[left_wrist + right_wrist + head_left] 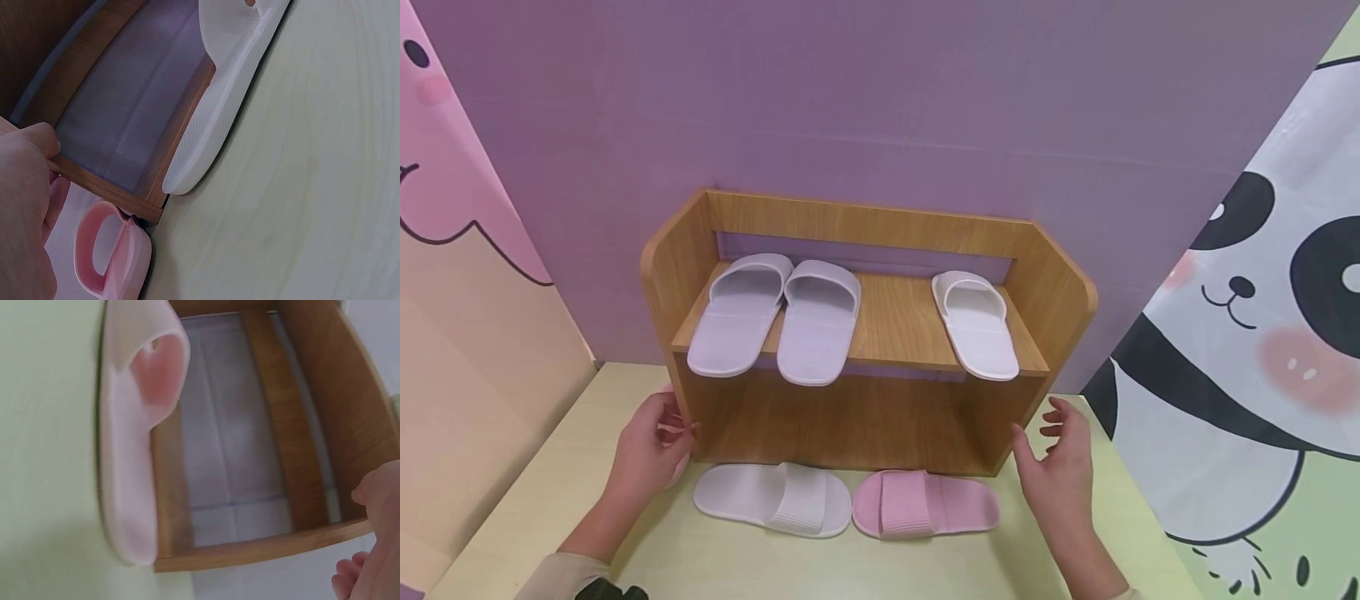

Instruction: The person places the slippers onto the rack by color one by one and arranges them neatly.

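Observation:
A wooden shoe rack [880,425] stands against the purple wall. My left hand [655,442] pinches the front edge of its left side panel, thumb inside and fingers outside. Just beyond the right panel, my right hand [1060,467] has its fingers spread and loosely bent, thumb toward the panel's edge. Two pale lilac slippers [737,321] sit on the upper shelf at left, and one white slipper [981,333] at right. Before the rack lie a white slipper [745,492] and a pink slipper [958,504], end to end. Another pink slipper [134,262] is outside the left panel, mostly hidden by my left hand in the head view.
Everything rests on a pale wooden tabletop [820,575]. The purple wall [880,108] rises directly behind the rack. Side panels with a pink cartoon figure [460,167] and a panda [1247,350] close in at left and right.

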### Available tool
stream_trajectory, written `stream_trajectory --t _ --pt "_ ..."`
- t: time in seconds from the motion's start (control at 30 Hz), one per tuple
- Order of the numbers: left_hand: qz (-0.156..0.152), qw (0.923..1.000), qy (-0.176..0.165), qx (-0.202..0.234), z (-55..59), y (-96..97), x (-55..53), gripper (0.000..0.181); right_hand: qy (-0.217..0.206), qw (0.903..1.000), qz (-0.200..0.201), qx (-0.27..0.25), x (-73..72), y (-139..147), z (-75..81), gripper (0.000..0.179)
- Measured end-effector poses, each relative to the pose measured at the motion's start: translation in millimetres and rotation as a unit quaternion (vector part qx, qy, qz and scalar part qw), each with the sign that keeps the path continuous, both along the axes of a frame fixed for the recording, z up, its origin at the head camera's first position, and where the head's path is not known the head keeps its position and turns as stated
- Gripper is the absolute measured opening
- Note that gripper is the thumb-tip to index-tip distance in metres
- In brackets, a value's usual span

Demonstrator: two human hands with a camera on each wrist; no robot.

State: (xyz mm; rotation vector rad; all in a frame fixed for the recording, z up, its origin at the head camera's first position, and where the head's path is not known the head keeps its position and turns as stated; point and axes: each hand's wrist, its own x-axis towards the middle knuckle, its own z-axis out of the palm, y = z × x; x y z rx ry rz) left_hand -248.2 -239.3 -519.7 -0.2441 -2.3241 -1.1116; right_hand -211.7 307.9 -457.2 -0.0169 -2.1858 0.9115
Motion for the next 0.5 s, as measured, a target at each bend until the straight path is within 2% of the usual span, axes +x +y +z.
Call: stream_trajectory --t 0.23,0.5 --pt "0.001 1.0000 0.006 -0.003 -0.8 0.5 0.3 0.044 -0.027 0.9996 0.006 0.000 -7.4 5.7 -17.2 0.061" --pt "0.000 0.9999 0.011 -0.004 0.0 0.6 0.3 0.045 0.006 0.9997 0.021 -0.009 -19.2 10.9 -28.5 0.054"
